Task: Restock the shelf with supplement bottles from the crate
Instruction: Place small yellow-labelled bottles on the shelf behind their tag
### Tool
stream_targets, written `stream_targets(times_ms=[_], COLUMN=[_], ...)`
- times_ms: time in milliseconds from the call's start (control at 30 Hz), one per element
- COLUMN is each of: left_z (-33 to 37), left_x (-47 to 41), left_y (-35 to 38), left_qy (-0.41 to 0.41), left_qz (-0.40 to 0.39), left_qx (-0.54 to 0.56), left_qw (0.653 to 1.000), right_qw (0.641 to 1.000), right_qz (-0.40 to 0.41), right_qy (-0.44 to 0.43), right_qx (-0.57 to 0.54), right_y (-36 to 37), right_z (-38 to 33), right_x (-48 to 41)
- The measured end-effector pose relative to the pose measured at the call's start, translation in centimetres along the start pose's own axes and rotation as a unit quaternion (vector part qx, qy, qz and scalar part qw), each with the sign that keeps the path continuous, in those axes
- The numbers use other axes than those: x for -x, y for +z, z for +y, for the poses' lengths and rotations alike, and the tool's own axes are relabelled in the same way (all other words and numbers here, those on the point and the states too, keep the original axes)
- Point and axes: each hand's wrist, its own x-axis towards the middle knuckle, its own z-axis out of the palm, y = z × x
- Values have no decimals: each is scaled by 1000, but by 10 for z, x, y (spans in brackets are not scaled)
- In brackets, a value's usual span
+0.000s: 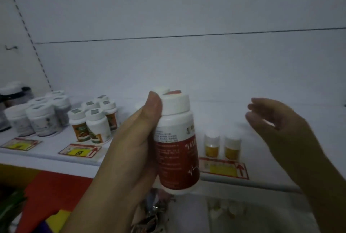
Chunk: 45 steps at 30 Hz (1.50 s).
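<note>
My left hand (131, 148) grips a white supplement bottle with a dark red label (177, 150), upright in front of the white shelf (271, 157); my thumb rests by its white cap. Another white cap peeks out just behind the bottle's top. My right hand (280, 129) hovers to the right, fingers apart and holding nothing, slightly blurred. Two small yellow bottles (221, 145) stand on the shelf between my hands. The crate is not clearly visible.
On the shelf's left stand a group of orange-labelled white bottles (93, 122) and a group of grey-labelled white bottles (37, 116). Price tags (79, 151) lie along the shelf's front edge. Below are red and yellow surfaces (56, 195).
</note>
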Motion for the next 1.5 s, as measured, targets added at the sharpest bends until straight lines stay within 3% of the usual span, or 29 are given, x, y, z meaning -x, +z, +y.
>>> stream_targets(times_ms=[133,267,433,533,767,833,967,1167,1267,1367,1433,1500], left_z=[60,106,124,115,58,43,26,16,27,44,52,50], left_x=[-35,-92,-164,-201,-243,-248,-255,-251,-239,-216,-190,-156], left_y=[4,2,-22,-27,-28,-30,-31,-34,-28,-16,-4,13], left_qy=[110,170,126,116,141,127,84,22,21,93,118,137], left_qz=[-104,-176,-204,-195,-217,-230,-267,-292,-264,-212,-200,-194], left_qx=[-166,-287,-351,-426,-616,-642,-653,-680,-703,-734,-716,-669], left_qw=[974,926,905,876,744,721,704,672,660,638,658,705], right_qw=[978,958,967,972,970,968,963,950,955,907,902,914], right_qz=[-125,-221,-229,-211,-222,-220,-220,-240,-197,-169,-158,-143], right_qy=[-129,-182,-112,-63,83,114,157,199,132,34,28,24], right_qx=[-107,-21,29,79,59,42,-4,34,178,385,400,380], right_y=[-1,28,55,72,92,96,100,97,86,60,39,18], right_z=[-81,-132,-133,-118,-56,-40,-20,-12,-19,-26,-30,-34], right_x=[-37,-87,-149,-172,-170,-162,-150,-136,-125,-111,-97,-75])
